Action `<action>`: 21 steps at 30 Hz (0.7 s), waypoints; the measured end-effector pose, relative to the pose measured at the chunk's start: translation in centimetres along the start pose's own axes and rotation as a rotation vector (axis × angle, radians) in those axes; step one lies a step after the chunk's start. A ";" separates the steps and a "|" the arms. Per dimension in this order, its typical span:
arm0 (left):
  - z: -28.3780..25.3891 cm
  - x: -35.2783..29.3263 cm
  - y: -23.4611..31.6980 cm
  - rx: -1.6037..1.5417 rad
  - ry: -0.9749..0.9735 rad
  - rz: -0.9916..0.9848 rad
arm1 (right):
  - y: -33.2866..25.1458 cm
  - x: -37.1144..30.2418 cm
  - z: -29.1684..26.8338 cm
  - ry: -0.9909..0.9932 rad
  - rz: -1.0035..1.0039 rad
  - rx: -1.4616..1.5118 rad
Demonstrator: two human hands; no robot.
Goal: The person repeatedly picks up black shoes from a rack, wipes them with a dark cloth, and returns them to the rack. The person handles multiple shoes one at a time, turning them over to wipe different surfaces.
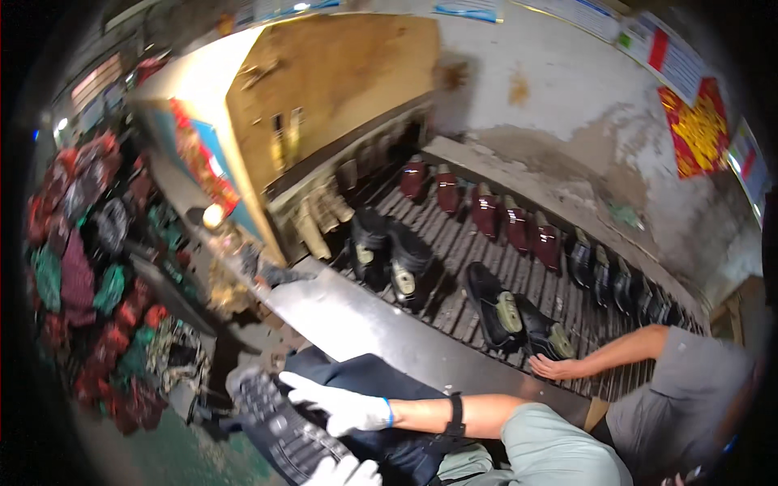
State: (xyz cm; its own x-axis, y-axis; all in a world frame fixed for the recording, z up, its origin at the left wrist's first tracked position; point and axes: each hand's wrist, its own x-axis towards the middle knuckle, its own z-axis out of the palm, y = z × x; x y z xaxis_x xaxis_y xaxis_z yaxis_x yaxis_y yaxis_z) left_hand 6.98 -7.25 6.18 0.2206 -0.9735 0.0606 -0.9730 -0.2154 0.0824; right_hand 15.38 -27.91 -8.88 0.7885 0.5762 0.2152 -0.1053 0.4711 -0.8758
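Note:
A black shoe (279, 425) lies sole up across my lap, its treaded outsole showing and its lighter grey end toward the left. My right hand (348, 407), in a white glove, is closed on the side of the shoe with one finger stretched over it. At the lower edge my left hand (344, 472), also gloved in white, grips the shoe's near end; its wrist is cut off by the frame. Dark blue cloth (365, 374) covers my lap under the shoe.
A slatted conveyor (454, 267) with a metal edge (344, 304) carries black shoes (490, 308), black boots (397, 255) and several dark red shoes (485, 212). A co-worker's bare hand (555, 367) reaches to one shoe. Coloured bags (105, 324) are heaped left of a wooden box (324, 73).

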 end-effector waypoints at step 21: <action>21.1 -5.3 16.8 -1.647 0.595 -1.022 | -15.3 -4.0 6.9 -0.672 -0.054 -0.622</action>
State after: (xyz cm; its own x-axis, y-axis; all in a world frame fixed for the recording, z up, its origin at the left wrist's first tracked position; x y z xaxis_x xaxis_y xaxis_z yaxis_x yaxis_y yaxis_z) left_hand -11.98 -7.38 -13.77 0.8649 -0.3499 -0.3600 0.3958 0.0343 0.9177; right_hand 9.69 -32.82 6.67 0.2443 0.9226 0.2985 0.4203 0.1767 -0.8900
